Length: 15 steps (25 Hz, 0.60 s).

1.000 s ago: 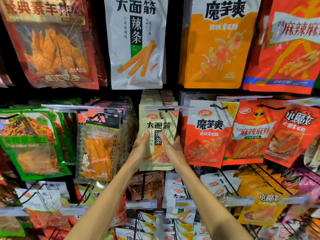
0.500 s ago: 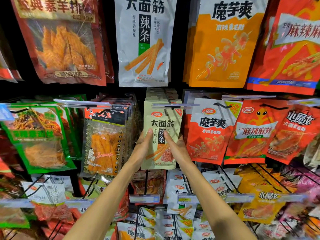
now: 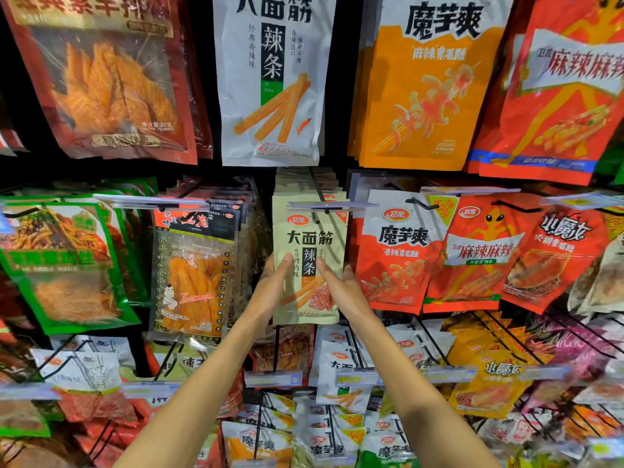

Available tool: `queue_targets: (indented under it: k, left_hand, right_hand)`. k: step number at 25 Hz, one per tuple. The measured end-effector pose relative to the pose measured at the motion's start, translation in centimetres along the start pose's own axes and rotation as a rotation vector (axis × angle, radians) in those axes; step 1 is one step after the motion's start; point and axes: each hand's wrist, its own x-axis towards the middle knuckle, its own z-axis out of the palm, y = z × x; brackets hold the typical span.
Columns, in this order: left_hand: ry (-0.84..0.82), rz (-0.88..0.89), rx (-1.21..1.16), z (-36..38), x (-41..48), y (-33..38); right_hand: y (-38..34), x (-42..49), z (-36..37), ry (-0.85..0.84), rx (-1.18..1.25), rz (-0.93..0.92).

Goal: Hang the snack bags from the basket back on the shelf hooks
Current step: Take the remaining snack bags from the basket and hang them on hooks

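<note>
A beige snack bag [image 3: 309,238] with black characters and a picture of orange sticks hangs at the front of a row of like bags on a black shelf hook [image 3: 317,187], under a clear price tag holder [image 3: 329,207]. My left hand [image 3: 275,285] grips its lower left edge, thumb on the front. My right hand [image 3: 341,287] grips its lower right edge the same way. The bag's top sits at the hook tip. No basket is in view.
Hooks on all sides are packed with hanging bags: a clear-window bag [image 3: 194,275] to the left, a red and white bag [image 3: 393,255] to the right, a large white bag [image 3: 271,79] above, and white bags [image 3: 341,359] below.
Both hands stay on the beige bag at the hook. The view has shifted slightly, so the shelf sits a little further right and lower in frame.
</note>
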Motion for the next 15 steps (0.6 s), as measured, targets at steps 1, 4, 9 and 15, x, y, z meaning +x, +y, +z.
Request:
queue_targets:
  k: [1, 4, 9, 15]
  left_hand:
    - [0.003, 0.0, 0.021, 0.0, 0.0, -0.1]
    - [0.031, 0.029, 0.046, 0.1, -0.3, 0.1]
    - [0.037, 0.138, 0.301, 0.3, -2.5, 1.5]
    - [0.076, 0.225, 0.709, -0.1, -4.5, 1.9]
  right_hand:
    - [0.1, 0.1, -0.2, -0.006, -0.008, -0.008]
    - [0.5, -0.1, -0.5, -0.029, -0.054, -0.031]
    - [0.3, -1.4, -2.0, -0.096, -0.233, -0.102]
    - [-0.4, -3.2, -4.6, -0.121, -0.823, -0.193]
